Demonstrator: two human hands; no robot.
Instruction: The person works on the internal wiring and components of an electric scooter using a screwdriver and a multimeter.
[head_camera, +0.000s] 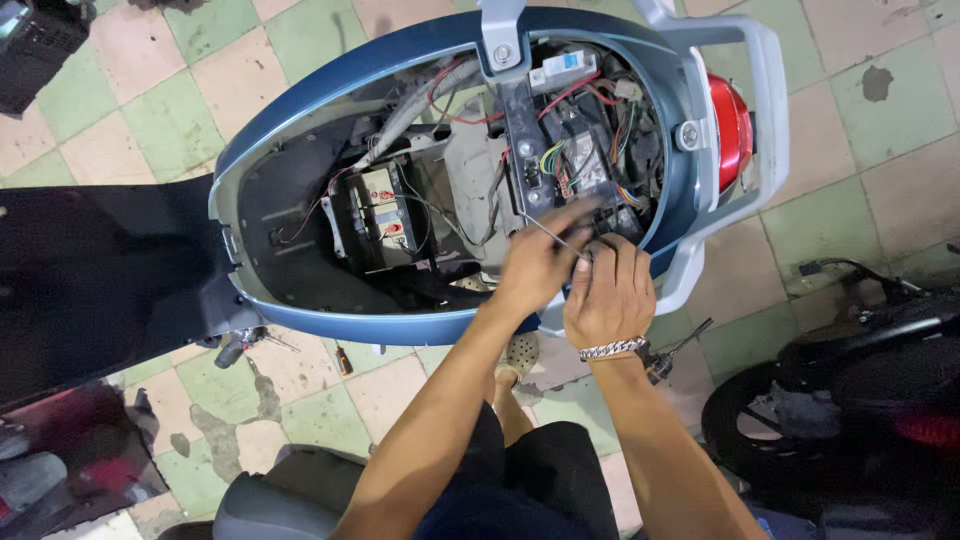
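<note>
A blue scooter (330, 90) stands below me with its seat lifted and its under-seat bay open. Inside lie a black battery (378, 215), bundles of coloured wires (560, 160) and a grey control box (563, 72). My left hand (535, 262) reaches into the bay's right side, fingers pinched on a thin metal tool shaft (550, 236). My right hand (610, 292), wearing a silver chain bracelet, grips the same tool just beside it. Both hands are at the bay's near right edge, over the wiring.
The raised black seat (95, 280) fills the left. The red tail light (730, 130) and a grey grab rail (765, 110) are at the right. Another black motorbike (860, 380) stands at the lower right. Small tools (343, 360) lie on the chequered tile floor (180, 110).
</note>
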